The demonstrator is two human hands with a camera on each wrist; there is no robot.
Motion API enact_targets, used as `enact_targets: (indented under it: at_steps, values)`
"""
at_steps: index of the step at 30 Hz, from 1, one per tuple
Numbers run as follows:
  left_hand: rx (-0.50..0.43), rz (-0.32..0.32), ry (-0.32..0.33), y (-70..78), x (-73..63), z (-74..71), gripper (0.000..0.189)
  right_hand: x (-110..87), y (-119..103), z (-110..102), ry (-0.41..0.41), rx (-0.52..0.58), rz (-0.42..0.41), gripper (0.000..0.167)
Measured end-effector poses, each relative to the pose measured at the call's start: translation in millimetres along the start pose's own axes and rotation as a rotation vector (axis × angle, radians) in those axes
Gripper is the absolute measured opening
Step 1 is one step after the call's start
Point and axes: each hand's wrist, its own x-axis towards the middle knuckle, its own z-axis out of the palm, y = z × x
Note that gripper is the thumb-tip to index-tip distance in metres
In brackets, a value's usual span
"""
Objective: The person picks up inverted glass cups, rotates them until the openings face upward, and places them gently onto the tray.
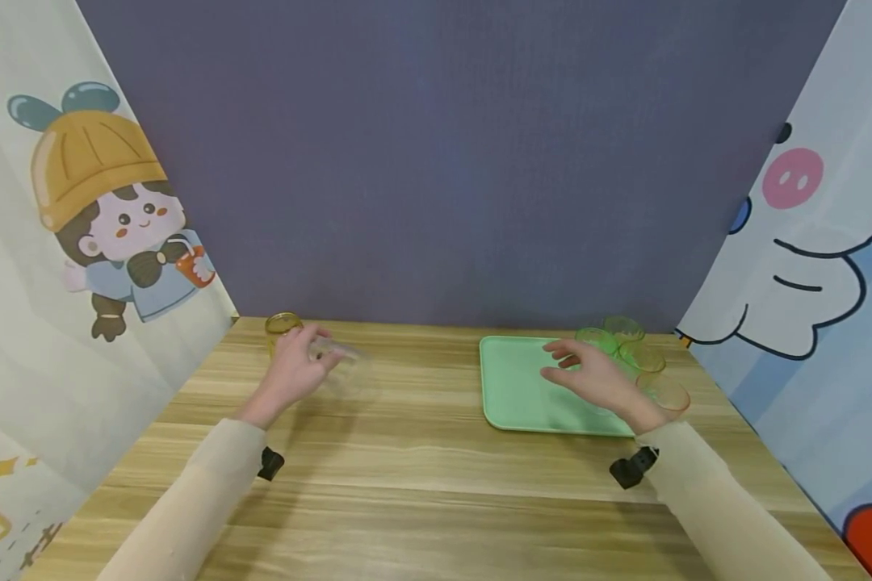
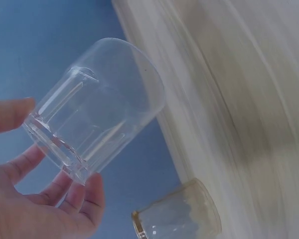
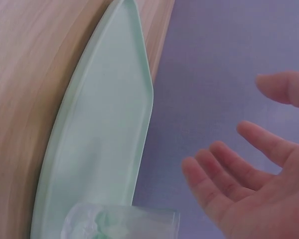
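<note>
My left hand (image 1: pixel 295 367) pinches a clear plastic tumbler (image 2: pixel 97 107) by its base between thumb and fingers. The tumbler is tilted, its mouth facing down toward the table, and it blurs in the head view. Just beyond this hand, an amber tumbler (image 2: pixel 177 211) stands upside down on the table; the hand partly covers it in the head view. Over the pale green tray (image 1: pixel 516 383) hovers my right hand (image 1: pixel 589 375), fingers apart and nothing in them. Below it, a see-through tumbler (image 3: pixel 124 222) stands upright at the tray's right part.
Along the right side of the tray stand several tinted tumblers, among them a green one (image 1: pixel 597 339), a yellowish one (image 1: pixel 643 356) and an orange-rimmed one (image 1: pixel 664 393). A dark panel (image 1: pixel 436 177) rises at the back of the wooden table (image 1: pixel 407 500), with printed curtains on both sides.
</note>
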Motion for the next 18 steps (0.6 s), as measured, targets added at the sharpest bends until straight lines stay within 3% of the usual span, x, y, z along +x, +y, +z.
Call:
enact_targets:
  at_steps: [10,18]
  values:
    - [-0.095,-0.012,0.007,9.0,-1.7,4.3,0.046,2.9,-4.2,8.1,-0.004,0.067,0.050,0.055]
    - [-0.167,-0.045,-0.019,17.1,-4.0,7.0,0.046,5.3,-9.5,20.0,0.026,0.131,0.029,0.051]
